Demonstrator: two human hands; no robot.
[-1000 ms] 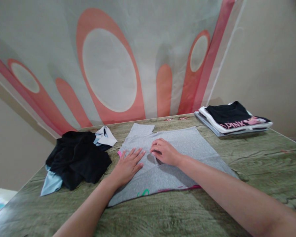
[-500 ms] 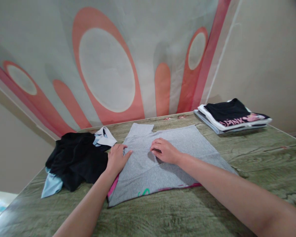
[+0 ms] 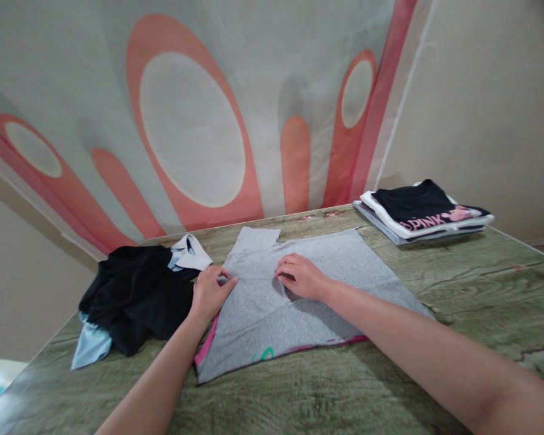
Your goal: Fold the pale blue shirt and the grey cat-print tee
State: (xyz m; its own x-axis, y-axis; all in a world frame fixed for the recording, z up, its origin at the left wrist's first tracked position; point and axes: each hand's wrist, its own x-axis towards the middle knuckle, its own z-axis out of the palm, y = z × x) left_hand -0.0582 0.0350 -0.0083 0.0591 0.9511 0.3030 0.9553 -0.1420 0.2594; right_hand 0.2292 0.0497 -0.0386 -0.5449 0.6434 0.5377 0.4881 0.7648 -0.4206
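Note:
A grey T-shirt [image 3: 258, 314] lies partly folded in front of me, with one sleeve pointing to the back and a bit of green print at its near edge. Pink shows along its left and lower edges. My left hand [image 3: 211, 290] is at the shirt's left edge, thumb and fingers closed on the cloth there. Over the middle of the shirt, my right hand [image 3: 303, 277] has its fingers curled together in a pinch on the fabric, which creases around them. The fingertips of the right hand are partly hidden.
To the left lies a rumpled heap of black clothing [image 3: 140, 296] with light blue cloth and a white collar [image 3: 194, 257]. A stack of folded clothes [image 3: 426, 217], a black printed one on top, sits at the back right of the wood-grain table [image 3: 489, 290]. A patterned wall stands behind.
My left thumb and fingers have drawn together on the shirt's left edge. My right hand stays in nearly the same place. The view has shifted slightly.

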